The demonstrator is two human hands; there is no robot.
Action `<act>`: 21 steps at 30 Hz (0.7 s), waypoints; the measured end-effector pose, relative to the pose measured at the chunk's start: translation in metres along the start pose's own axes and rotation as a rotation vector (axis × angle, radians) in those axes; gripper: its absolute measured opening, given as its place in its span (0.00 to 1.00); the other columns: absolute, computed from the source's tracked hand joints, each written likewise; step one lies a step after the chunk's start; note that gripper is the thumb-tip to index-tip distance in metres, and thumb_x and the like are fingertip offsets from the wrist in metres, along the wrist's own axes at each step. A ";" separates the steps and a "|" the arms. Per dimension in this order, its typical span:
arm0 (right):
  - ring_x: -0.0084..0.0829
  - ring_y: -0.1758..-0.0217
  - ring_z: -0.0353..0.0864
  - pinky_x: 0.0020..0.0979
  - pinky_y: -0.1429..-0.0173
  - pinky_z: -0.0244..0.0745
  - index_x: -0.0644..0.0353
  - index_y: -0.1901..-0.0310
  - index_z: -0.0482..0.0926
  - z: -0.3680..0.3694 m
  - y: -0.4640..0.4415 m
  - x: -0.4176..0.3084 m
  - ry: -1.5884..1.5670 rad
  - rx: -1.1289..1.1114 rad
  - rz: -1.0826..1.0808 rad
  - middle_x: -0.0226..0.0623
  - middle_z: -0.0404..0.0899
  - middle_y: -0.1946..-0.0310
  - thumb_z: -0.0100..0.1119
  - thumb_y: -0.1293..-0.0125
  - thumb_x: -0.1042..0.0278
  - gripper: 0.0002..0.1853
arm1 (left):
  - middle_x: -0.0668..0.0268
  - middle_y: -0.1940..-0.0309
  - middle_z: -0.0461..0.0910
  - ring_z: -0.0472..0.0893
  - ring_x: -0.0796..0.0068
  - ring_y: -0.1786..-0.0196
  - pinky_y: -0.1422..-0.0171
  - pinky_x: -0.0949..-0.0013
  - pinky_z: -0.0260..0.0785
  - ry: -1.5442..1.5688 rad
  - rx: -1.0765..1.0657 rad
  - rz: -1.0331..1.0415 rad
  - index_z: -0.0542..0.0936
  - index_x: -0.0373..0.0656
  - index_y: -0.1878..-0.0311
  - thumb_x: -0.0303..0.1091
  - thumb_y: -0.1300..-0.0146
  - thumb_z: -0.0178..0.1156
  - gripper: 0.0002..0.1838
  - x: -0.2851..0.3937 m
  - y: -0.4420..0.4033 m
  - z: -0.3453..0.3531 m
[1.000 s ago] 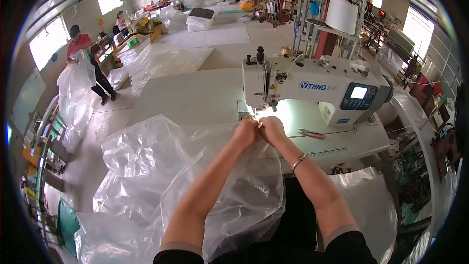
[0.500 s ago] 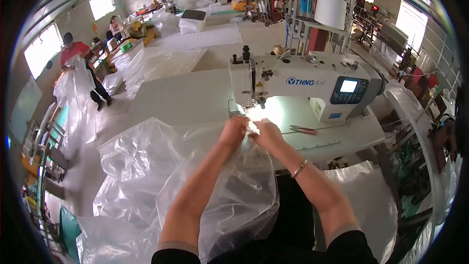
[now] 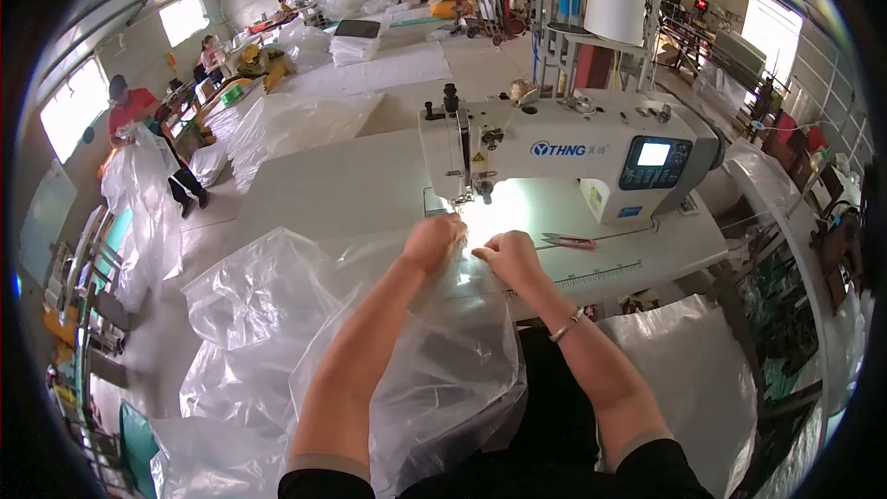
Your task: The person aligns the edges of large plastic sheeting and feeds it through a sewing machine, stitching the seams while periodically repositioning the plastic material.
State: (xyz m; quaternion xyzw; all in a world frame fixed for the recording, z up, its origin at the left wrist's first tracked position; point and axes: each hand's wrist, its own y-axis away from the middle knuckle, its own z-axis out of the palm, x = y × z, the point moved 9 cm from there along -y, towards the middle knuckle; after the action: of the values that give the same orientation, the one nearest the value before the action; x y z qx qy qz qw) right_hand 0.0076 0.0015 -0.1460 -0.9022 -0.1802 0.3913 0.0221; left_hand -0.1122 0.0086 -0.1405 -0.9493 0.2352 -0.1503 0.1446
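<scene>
Just in front of the sewing machine [image 3: 564,150], the left hand [image 3: 432,241] pinches a clear plastic sheet [image 3: 443,360] draped over the worktop [image 3: 333,176]'s near edge, while the right hand [image 3: 512,257], fingers bunched, is beside it, its hold unclear.

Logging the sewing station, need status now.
Left hand holding clear plastic, before sewing machine. Right hand alongside, grip unclear. Scissors on table, right of hands.

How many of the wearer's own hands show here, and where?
2. The left hand holds the clear plastic near the sewing machine; the right hand is beside it, nearer the scissors. Neither is hidden.
</scene>
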 end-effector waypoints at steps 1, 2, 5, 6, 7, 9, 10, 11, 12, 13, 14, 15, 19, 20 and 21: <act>0.44 0.71 0.80 0.39 0.65 0.73 0.62 0.77 0.82 0.003 -0.002 -0.002 -0.001 0.001 0.002 0.47 0.79 0.78 0.65 0.48 0.55 0.16 | 0.60 0.64 0.77 0.78 0.55 0.60 0.58 0.57 0.71 0.000 -0.002 0.001 0.76 0.44 0.68 0.33 0.43 0.52 0.06 0.000 0.000 0.000; 0.40 0.72 0.81 0.36 0.65 0.74 0.62 0.74 0.83 0.007 -0.004 -0.004 0.095 0.008 -0.008 0.46 0.80 0.77 0.67 0.49 0.57 0.14 | 0.61 0.64 0.77 0.78 0.56 0.59 0.58 0.57 0.71 -0.005 -0.006 -0.006 0.76 0.43 0.68 0.33 0.43 0.52 0.06 0.001 0.000 -0.001; 0.35 0.71 0.82 0.34 0.63 0.75 0.60 0.71 0.83 0.015 -0.004 -0.010 0.295 0.079 -0.067 0.43 0.81 0.77 0.67 0.51 0.61 0.11 | 0.62 0.64 0.77 0.78 0.58 0.57 0.58 0.57 0.71 -0.022 -0.003 -0.004 0.76 0.43 0.68 0.33 0.43 0.52 0.06 0.008 0.000 -0.008; 0.35 0.69 0.82 0.35 0.63 0.76 0.60 0.72 0.82 0.015 -0.002 -0.015 0.361 0.109 -0.103 0.42 0.81 0.75 0.64 0.50 0.64 0.08 | 0.62 0.65 0.77 0.78 0.59 0.56 0.58 0.57 0.71 -0.035 0.006 0.004 0.75 0.42 0.68 0.33 0.43 0.52 0.06 0.012 0.000 -0.010; 0.35 0.67 0.81 0.36 0.63 0.76 0.60 0.72 0.81 0.015 0.000 -0.021 0.427 0.139 -0.139 0.41 0.80 0.73 0.61 0.49 0.67 0.06 | 0.62 0.65 0.77 0.78 0.59 0.56 0.58 0.57 0.71 -0.033 0.006 0.005 0.75 0.42 0.68 0.33 0.43 0.52 0.06 0.016 0.000 -0.010; 0.36 0.66 0.80 0.34 0.64 0.77 0.60 0.70 0.80 0.030 0.008 -0.032 0.561 0.172 -0.193 0.41 0.78 0.71 0.59 0.48 0.69 0.05 | 0.63 0.62 0.78 0.77 0.61 0.53 0.56 0.58 0.72 -0.064 -0.048 -0.123 0.76 0.41 0.68 0.34 0.41 0.51 0.08 0.010 0.003 -0.005; 0.37 0.66 0.79 0.31 0.65 0.78 0.59 0.69 0.78 0.038 0.013 -0.041 0.691 0.207 -0.251 0.40 0.76 0.70 0.57 0.48 0.71 0.05 | 0.63 0.62 0.78 0.77 0.61 0.53 0.56 0.58 0.72 -0.069 -0.046 -0.126 0.76 0.41 0.68 0.34 0.41 0.51 0.08 0.005 0.007 0.001; 0.37 0.66 0.79 0.31 0.65 0.78 0.59 0.69 0.78 0.042 0.018 -0.045 0.685 0.209 -0.255 0.40 0.76 0.70 0.57 0.48 0.71 0.05 | 0.63 0.60 0.78 0.76 0.62 0.51 0.54 0.59 0.72 -0.027 0.046 -0.099 0.77 0.42 0.66 0.35 0.41 0.51 0.09 0.000 0.013 0.008; 0.37 0.63 0.78 0.32 0.64 0.78 0.59 0.70 0.79 0.046 0.023 -0.047 0.657 0.182 -0.236 0.39 0.75 0.67 0.55 0.47 0.73 0.04 | 0.63 0.58 0.78 0.76 0.62 0.50 0.51 0.59 0.72 0.016 0.137 -0.072 0.78 0.42 0.65 0.36 0.40 0.52 0.10 0.002 0.018 0.003; 0.38 0.60 0.77 0.34 0.63 0.77 0.59 0.71 0.79 0.048 0.027 -0.046 0.632 0.155 -0.214 0.38 0.73 0.65 0.53 0.46 0.75 0.05 | 0.63 0.58 0.78 0.76 0.62 0.50 0.51 0.59 0.72 0.013 0.137 -0.072 0.78 0.42 0.65 0.36 0.40 0.52 0.10 0.000 0.022 0.005; 0.39 0.63 0.78 0.35 0.63 0.76 0.61 0.71 0.79 0.042 0.032 -0.050 0.612 0.210 -0.245 0.41 0.75 0.67 0.54 0.46 0.74 0.05 | 0.63 0.56 0.78 0.75 0.63 0.49 0.49 0.59 0.71 0.050 0.127 -0.064 0.79 0.42 0.63 0.37 0.39 0.52 0.10 0.003 0.024 0.000; 0.39 0.63 0.78 0.35 0.63 0.76 0.61 0.71 0.79 0.037 0.033 -0.049 0.609 0.213 -0.244 0.41 0.75 0.67 0.54 0.46 0.74 0.05 | 0.63 0.54 0.78 0.75 0.63 0.48 0.47 0.59 0.71 0.086 0.115 -0.055 0.79 0.42 0.62 0.38 0.39 0.52 0.11 0.006 0.025 -0.002; 0.42 0.65 0.78 0.36 0.63 0.76 0.63 0.68 0.79 0.028 0.028 -0.038 0.350 0.183 -0.181 0.44 0.75 0.69 0.53 0.46 0.75 0.06 | 0.64 0.54 0.78 0.75 0.63 0.48 0.46 0.60 0.70 0.106 0.143 -0.073 0.79 0.42 0.61 0.38 0.39 0.54 0.11 0.001 0.025 -0.003; 0.43 0.65 0.79 0.37 0.63 0.76 0.63 0.69 0.79 0.029 0.027 -0.037 0.335 0.195 -0.167 0.45 0.76 0.69 0.52 0.46 0.75 0.06 | 0.63 0.55 0.78 0.75 0.62 0.49 0.47 0.60 0.70 0.134 0.166 -0.044 0.79 0.41 0.62 0.38 0.40 0.54 0.11 0.003 0.025 -0.006; 0.43 0.65 0.79 0.37 0.63 0.76 0.63 0.69 0.79 0.031 0.026 -0.037 0.329 0.193 -0.167 0.45 0.76 0.69 0.52 0.46 0.75 0.06 | 0.62 0.56 0.78 0.75 0.62 0.49 0.48 0.59 0.70 0.161 0.189 -0.015 0.79 0.41 0.62 0.37 0.40 0.54 0.11 0.004 0.025 -0.009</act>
State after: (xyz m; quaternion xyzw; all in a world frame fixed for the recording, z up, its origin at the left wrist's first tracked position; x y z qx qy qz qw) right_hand -0.0300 -0.0382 -0.1468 -0.9296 -0.2100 0.2508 0.1698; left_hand -0.1221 -0.0169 -0.1402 -0.9180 0.2238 -0.2486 0.2132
